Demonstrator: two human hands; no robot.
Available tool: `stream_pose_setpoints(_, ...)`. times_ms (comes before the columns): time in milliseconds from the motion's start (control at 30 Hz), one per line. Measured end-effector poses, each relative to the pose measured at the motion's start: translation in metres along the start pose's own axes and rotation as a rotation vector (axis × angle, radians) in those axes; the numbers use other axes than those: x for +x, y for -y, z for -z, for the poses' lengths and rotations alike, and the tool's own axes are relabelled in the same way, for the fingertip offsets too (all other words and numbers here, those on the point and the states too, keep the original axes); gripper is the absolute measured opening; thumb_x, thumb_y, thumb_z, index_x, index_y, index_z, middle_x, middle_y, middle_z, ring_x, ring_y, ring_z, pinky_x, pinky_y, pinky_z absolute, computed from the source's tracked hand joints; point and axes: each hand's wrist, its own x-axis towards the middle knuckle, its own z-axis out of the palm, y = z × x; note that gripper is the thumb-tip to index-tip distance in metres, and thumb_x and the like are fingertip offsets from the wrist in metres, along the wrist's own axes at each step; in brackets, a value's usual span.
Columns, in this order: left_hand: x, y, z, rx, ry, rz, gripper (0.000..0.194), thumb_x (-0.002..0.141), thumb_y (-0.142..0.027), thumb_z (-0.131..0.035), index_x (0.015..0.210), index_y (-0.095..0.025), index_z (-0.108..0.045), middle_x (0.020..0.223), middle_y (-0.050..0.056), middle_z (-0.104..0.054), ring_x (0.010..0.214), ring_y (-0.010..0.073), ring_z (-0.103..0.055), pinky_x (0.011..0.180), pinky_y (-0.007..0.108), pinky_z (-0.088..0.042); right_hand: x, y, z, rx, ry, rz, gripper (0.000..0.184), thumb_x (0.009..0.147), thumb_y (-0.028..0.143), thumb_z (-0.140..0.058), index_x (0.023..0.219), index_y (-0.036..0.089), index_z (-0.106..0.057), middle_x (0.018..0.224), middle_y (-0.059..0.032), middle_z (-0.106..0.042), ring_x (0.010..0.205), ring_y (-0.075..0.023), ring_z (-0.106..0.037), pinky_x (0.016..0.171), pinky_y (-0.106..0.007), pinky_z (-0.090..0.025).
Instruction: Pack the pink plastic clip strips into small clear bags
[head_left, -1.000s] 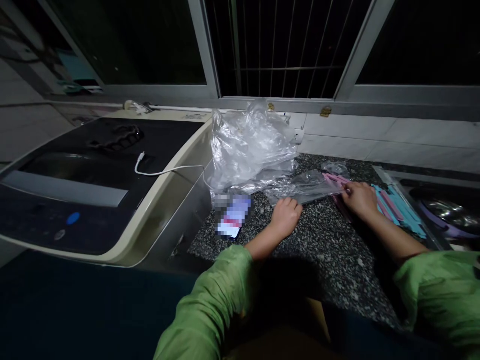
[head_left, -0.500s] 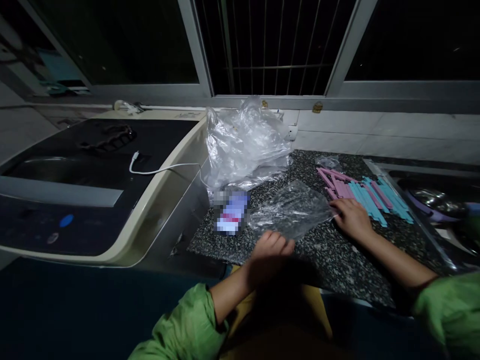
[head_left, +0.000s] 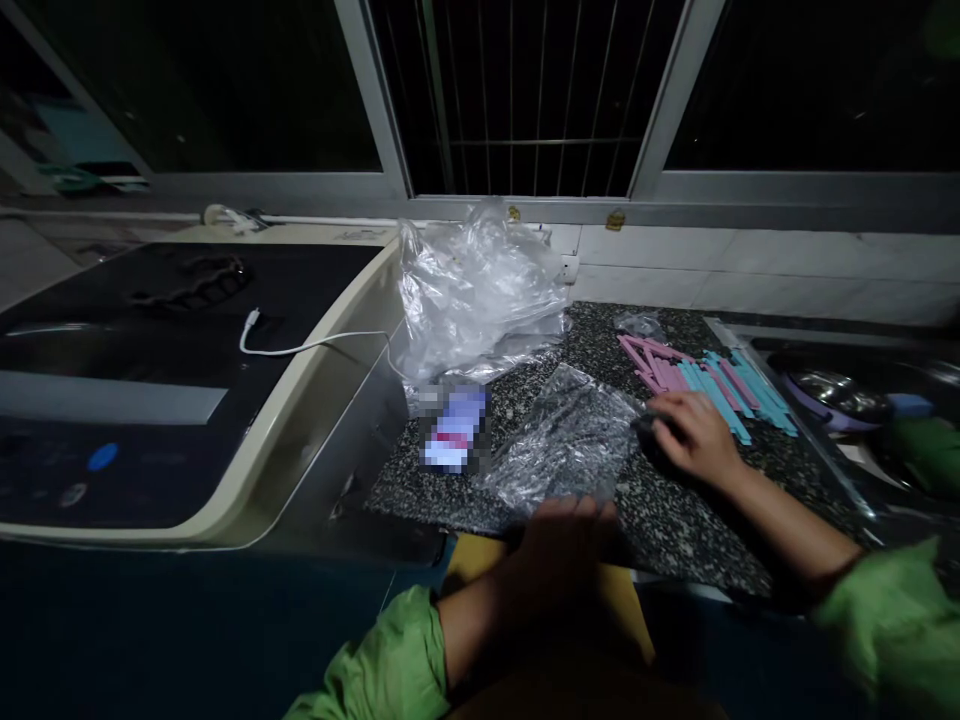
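Observation:
A clear plastic bag (head_left: 566,435) lies spread on the speckled counter in front of me. My left hand (head_left: 562,545) is closed on its near edge, fingers curled over the plastic and partly in shadow. At the bag's right side, my right hand (head_left: 694,435) pinches the edge between thumb and fingers. Just beyond that hand lie pink strips (head_left: 660,368) and light blue strips (head_left: 716,395), several of each, in a loose row. A lit phone (head_left: 456,428), its screen blurred out, rests left of the bag.
A heap of clear plastic bags (head_left: 480,290) stands at the back of the counter (head_left: 675,540). To the left is a washing machine (head_left: 315,340) with a white cable (head_left: 315,343) across it. A sink with a metal bowl (head_left: 840,395) sits at the right.
My left hand has moved nearer to me and a little right, drawing the bag's near edge along. The bag now looks more crumpled. The whole view has shifted slightly.

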Motion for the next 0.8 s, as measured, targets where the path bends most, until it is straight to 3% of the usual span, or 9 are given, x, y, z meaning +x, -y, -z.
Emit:
stream_pose_setpoints(100, 0.005, -0.007, 0.005, -0.077, 0.017, -0.002, 0.025, 0.087, -0.022, -0.039, 0.110, -0.018, -0.050, 0.084, 0.006, -0.060, 0.076, 0.0169, -0.057, 0.065, 0.029, -0.045, -0.032, 0.034, 0.006, 0.144, 0.050, 0.294, 0.037, 0.078, 0.038, -0.052, 0.111, 0.024, -0.056, 0.109, -0.0087, -0.061, 0.104, -0.0253, -0.052, 0.088, -0.044, -0.041)
stream_pose_setpoints(200, 0.015, 0.000, 0.018, -0.230, 0.060, 0.011, 0.021, 0.085, -0.030, -0.045, 0.099, -0.018, -0.055, 0.088, 0.006, -0.064, 0.079, 0.0178, -0.059, 0.069, 0.030, -0.047, -0.048, 0.059, 0.001, 0.184, 0.066, 0.415, 0.028, 0.082, 0.023, -0.048, 0.107, 0.023, -0.058, 0.105, -0.0079, -0.063, 0.100, -0.0215, -0.054, 0.083, -0.040, -0.045)
stream_pose_setpoints(267, 0.024, 0.016, 0.027, -0.342, 0.040, 0.059, 0.032, 0.084, -0.039, -0.048, 0.106, -0.017, -0.054, 0.101, 0.008, -0.064, 0.091, 0.0184, -0.059, 0.079, 0.030, -0.048, -0.051, 0.065, -0.003, 0.181, 0.054, 0.447, 0.021, 0.083, 0.017, -0.045, 0.095, 0.023, -0.061, 0.097, -0.0066, -0.065, 0.094, -0.0197, -0.056, 0.078, -0.037, -0.047)
stream_pose_setpoints(333, 0.032, 0.040, 0.031, -0.390, 0.029, 0.089, 0.038, 0.085, -0.041, -0.045, 0.113, -0.016, -0.053, 0.116, 0.009, -0.060, 0.106, 0.0185, -0.055, 0.091, 0.031, -0.044, -0.052, 0.062, -0.006, 0.179, 0.057, 0.465, 0.020, 0.083, 0.016, -0.044, 0.087, 0.022, -0.062, 0.091, -0.0057, -0.065, 0.090, -0.0185, -0.056, 0.076, -0.035, -0.048)
stream_pose_setpoints(433, 0.036, 0.070, 0.023, -0.295, 0.096, 0.131, 0.045, 0.086, -0.042, -0.042, 0.118, -0.012, -0.052, 0.134, 0.014, -0.047, 0.123, 0.0223, -0.044, 0.101, 0.036, -0.036, -0.060, 0.050, -0.007, 0.200, 0.081, 0.484, 0.020, 0.084, 0.017, -0.044, 0.087, 0.023, -0.063, 0.090, -0.0057, -0.065, 0.090, -0.0181, -0.056, 0.076, -0.035, -0.048)
stream_pose_setpoints(600, 0.020, 0.084, 0.005, -0.193, 0.089, 0.256, 0.047, 0.087, -0.040, -0.040, 0.123, -0.012, -0.049, 0.137, 0.015, -0.043, 0.126, 0.0241, -0.040, 0.103, 0.041, -0.034, -0.079, 0.035, -0.003, 0.223, 0.080, 0.461, 0.019, 0.084, 0.018, -0.045, 0.090, 0.022, -0.062, 0.094, -0.0069, -0.066, 0.093, -0.0190, -0.057, 0.076, -0.035, -0.049)
stream_pose_setpoints(700, 0.003, 0.084, 0.013, -0.253, 0.076, 0.215, 0.046, 0.088, -0.038, -0.039, 0.125, -0.012, -0.048, 0.135, 0.013, -0.046, 0.125, 0.0234, -0.041, 0.105, 0.041, -0.033, -0.082, 0.034, 0.003, 0.270, 0.080, 0.424, 0.016, 0.084, 0.018, -0.047, 0.088, 0.022, -0.061, 0.095, -0.0072, -0.067, 0.093, -0.0190, -0.059, 0.076, -0.035, -0.051)
stream_pose_setpoints(800, -0.019, 0.091, 0.029, -0.359, 0.082, 0.042, 0.047, 0.084, -0.031, -0.046, 0.129, -0.018, -0.043, 0.139, 0.010, -0.042, 0.128, 0.0204, -0.037, 0.106, 0.040, -0.031, -0.081, 0.033, 0.008, 0.386, 0.092, 0.311, 0.014, 0.084, 0.019, -0.046, 0.086, 0.022, -0.060, 0.095, -0.0073, -0.068, 0.093, -0.0178, -0.061, 0.077, -0.034, -0.052)
